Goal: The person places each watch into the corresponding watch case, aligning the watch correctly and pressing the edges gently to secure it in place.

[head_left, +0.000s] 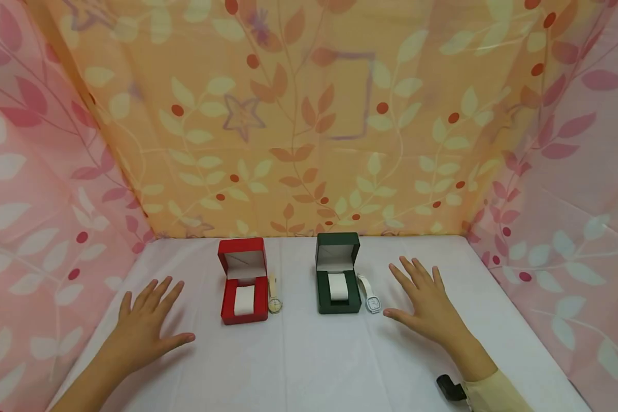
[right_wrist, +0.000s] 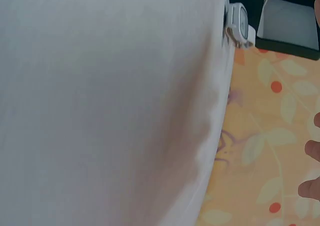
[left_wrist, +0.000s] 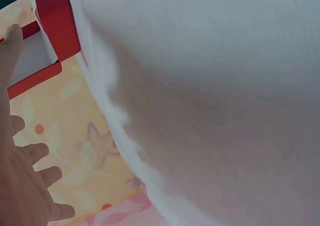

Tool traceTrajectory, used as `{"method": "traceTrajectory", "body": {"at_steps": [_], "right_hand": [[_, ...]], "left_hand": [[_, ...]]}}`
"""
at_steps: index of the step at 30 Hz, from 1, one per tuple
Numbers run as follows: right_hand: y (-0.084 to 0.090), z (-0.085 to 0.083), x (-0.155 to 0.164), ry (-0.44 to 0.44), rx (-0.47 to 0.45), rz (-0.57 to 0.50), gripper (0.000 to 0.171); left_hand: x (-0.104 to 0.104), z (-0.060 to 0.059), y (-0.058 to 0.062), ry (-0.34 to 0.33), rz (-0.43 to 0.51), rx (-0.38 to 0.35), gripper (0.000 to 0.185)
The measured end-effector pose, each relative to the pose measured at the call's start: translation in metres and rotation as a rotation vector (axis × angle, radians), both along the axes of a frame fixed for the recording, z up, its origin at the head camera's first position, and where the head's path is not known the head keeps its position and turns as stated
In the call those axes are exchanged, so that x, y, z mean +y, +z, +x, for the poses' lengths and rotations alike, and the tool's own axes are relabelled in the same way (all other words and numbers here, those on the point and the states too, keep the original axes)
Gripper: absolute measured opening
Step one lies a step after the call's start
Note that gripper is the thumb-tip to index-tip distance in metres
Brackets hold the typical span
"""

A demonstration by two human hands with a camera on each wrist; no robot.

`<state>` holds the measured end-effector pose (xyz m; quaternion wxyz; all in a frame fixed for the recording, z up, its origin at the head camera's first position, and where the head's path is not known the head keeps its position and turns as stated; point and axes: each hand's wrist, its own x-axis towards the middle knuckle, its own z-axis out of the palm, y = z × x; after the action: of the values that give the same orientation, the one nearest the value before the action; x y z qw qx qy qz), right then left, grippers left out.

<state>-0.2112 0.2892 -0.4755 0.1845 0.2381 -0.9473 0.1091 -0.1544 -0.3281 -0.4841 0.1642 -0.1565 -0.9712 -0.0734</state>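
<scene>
Leaf-patterned orange cloth [head_left: 298,114] behind a white-covered counter [head_left: 298,360]. Red box [head_left: 228,303], lid raised; cream-strapped watch [head_left: 275,305] lying just beside its right side. Green box [head_left: 323,293], lid raised; white watch [head_left: 373,304] just beside its right side, near the right hand [head_left: 430,309]. Left hand [head_left: 141,335] left of the red box. Both hands: fingers spread, holding nothing. Handling, as judged: watches light, straps flexible, faces scratchable, best held by case edges; boxes stiff, best held by base sides.

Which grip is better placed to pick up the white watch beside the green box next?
Right, probably. The right grip is empty, open and close to the white watch. The left grip, also empty, is left of the red box, much farther away.
</scene>
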Motion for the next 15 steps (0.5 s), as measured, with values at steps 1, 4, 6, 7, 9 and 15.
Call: {"method": "traceTrajectory", "body": {"at_steps": [1, 4, 6, 7, 9, 15], "right_hand": [[0.000, 0.000, -0.003, 0.004, 0.000, -0.004, 0.104], [-0.001, -0.001, -0.011, 0.023, 0.010, -0.006, 0.103], [-0.002, -0.001, -0.016, 0.031, 0.012, -0.005, 0.104], [-0.003, -0.002, -0.018, 0.035, 0.013, -0.004, 0.104], [-0.003, -0.002, -0.023, 0.047, 0.010, -0.004, 0.104], [-0.001, -0.007, -0.040, 0.076, 0.016, 0.000, 0.104]], "left_hand": [[0.001, 0.000, 0.000, -0.004, 0.009, 0.000, 0.115], [0.005, -0.001, 0.000, -0.011, 0.032, 0.000, 0.114], [0.007, -0.001, 0.000, -0.016, 0.044, -0.002, 0.113], [0.008, -0.001, -0.001, -0.018, 0.047, -0.002, 0.113], [0.010, -0.001, -0.001, -0.019, 0.049, -0.001, 0.112], [0.015, -0.001, -0.003, -0.026, 0.055, 0.005, 0.112]]}}
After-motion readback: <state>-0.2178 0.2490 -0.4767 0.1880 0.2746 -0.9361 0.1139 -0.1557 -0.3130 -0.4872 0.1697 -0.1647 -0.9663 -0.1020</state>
